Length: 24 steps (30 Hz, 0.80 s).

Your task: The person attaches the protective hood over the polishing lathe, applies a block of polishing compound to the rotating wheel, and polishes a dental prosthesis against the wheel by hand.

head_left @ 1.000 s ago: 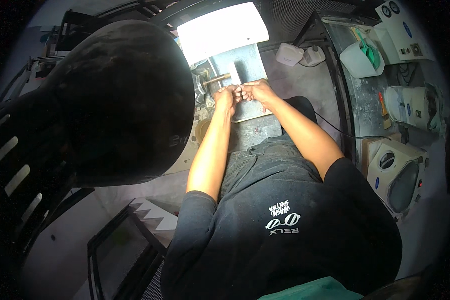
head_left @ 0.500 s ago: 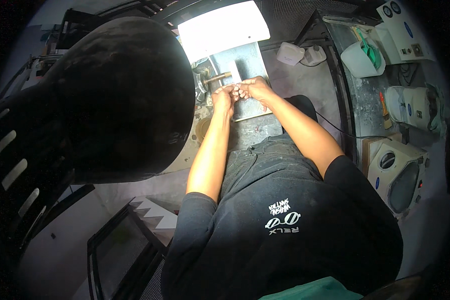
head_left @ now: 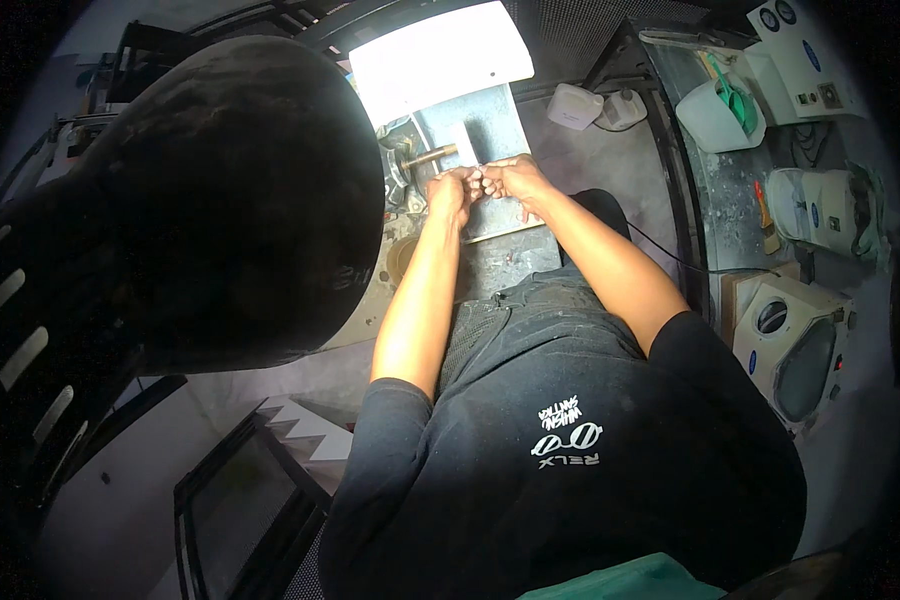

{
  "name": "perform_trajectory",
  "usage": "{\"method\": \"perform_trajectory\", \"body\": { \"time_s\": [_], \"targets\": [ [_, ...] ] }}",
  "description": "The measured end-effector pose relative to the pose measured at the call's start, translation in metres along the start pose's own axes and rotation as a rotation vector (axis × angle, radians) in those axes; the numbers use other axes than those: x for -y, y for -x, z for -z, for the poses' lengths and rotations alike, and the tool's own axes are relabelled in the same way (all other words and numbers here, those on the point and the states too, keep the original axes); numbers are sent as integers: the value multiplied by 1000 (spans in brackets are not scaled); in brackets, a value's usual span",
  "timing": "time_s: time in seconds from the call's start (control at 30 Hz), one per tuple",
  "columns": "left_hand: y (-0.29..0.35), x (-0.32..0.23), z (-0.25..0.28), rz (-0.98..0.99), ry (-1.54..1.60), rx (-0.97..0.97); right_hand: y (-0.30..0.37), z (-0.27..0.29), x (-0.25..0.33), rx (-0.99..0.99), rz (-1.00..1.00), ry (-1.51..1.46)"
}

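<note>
Working fingertip to fingertip beside a white wheel (head_left: 464,146)

The step in hand appears to be fine two-handed work at the wheel's near edge; the next move, on this reading, calls for steady fingertips kept clear of the brown spindle (head_left: 432,157). The left hand (head_left: 450,193) and right hand (head_left: 513,181) meet, fingers curled and narrow, tips together; whether they pinch a small piece, or touch the wheel, cannot be told at this scale. The wheel stands at the spindle's end, over a metal tray (head_left: 497,112) and on the near side of a bright white panel (head_left: 442,60). Counted: two hands, one wheel, one spindle, one tray, one panel; farther right, two pale canisters (head_left: 574,106), one white tub (head_left: 702,122) holding one green scoop (head_left: 736,105), and one brush (head_left: 768,218).
</note>
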<state>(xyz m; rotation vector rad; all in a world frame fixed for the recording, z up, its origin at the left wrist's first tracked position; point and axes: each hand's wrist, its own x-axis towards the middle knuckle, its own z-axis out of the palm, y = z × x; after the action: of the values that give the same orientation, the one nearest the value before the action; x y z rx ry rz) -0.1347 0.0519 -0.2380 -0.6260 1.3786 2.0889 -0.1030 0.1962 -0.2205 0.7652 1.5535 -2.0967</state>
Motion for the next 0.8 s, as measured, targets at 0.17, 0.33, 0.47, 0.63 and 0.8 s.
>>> {"method": "perform_trajectory", "body": {
  "time_s": [0.17, 0.33, 0.47, 0.63, 0.8],
  "targets": [
    [-7, 2, 14, 28, 68, 15, -7, -6, -2, 4, 39, 22],
    [3, 0, 14, -23, 118, 55, -15, -6, -5, 71, 81, 89],
    [8, 2, 17, -145, 15, 123, -10, -12, -2, 41, 87, 177],
    [12, 9, 11, -377, -143, -5, -15, -9, -5, 62, 77, 65],
    [10, 11, 12, -336, -31, 22, -11, -8, -1, 48, 57, -11]
  ]
}}
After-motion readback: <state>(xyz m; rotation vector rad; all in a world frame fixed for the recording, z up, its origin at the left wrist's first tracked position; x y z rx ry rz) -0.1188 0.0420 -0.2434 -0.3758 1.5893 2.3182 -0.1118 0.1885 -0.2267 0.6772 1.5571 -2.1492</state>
